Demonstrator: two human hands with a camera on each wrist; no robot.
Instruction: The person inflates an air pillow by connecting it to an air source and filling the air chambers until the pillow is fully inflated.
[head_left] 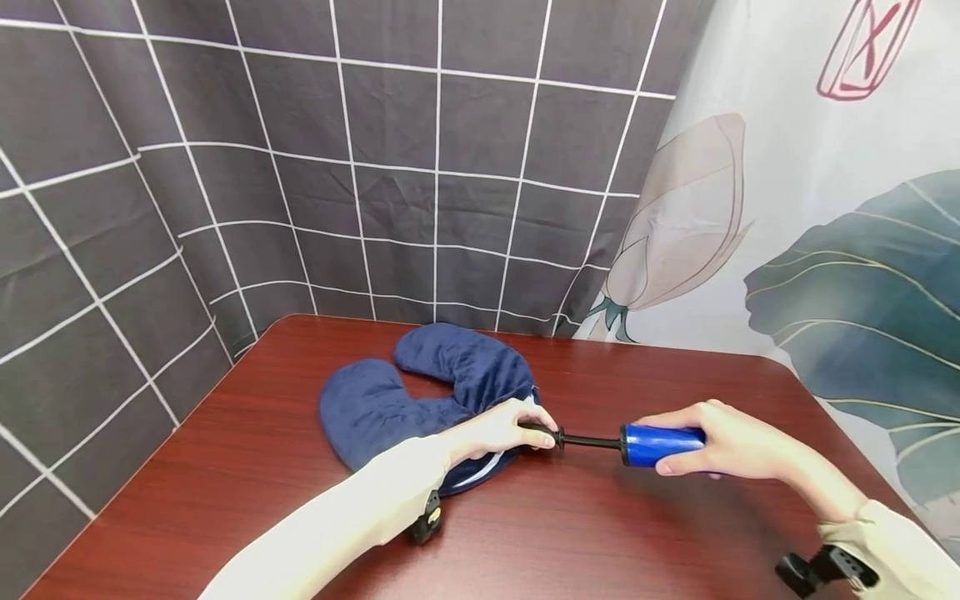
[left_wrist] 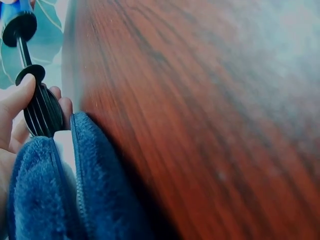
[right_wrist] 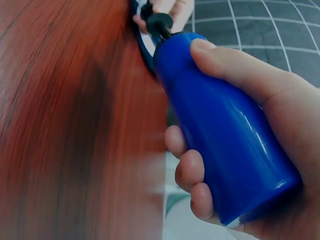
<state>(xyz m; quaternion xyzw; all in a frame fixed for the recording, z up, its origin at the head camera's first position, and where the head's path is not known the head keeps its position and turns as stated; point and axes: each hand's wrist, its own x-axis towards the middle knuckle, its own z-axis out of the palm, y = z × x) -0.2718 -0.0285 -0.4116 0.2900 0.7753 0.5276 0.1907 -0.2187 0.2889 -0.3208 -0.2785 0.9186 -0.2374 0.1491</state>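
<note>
A blue hand pump [head_left: 660, 445] with a black rod lies sideways between both hands. My right hand [head_left: 738, 443] wraps round its blue barrel [right_wrist: 225, 130], thumb on one side and fingers on the other. The black ribbed handle [left_wrist: 44, 112] of the pump is gripped by my left hand [head_left: 506, 429]. Part of the black rod [head_left: 592, 441] shows between handle and barrel. Under the left hand lies a navy plush U-shaped neck pillow [head_left: 375, 408]. Its zipped side is open, with a white lining [left_wrist: 65, 150] showing right by the pump handle.
The red-brown wooden table [head_left: 600, 533] carries the pillow. Behind it hangs a dark grey curtain [head_left: 390, 208] with white grid lines; a white curtain [head_left: 795, 275] with flower and leaf prints hangs at the right. Each wrist wears a small black camera mount [head_left: 427, 518].
</note>
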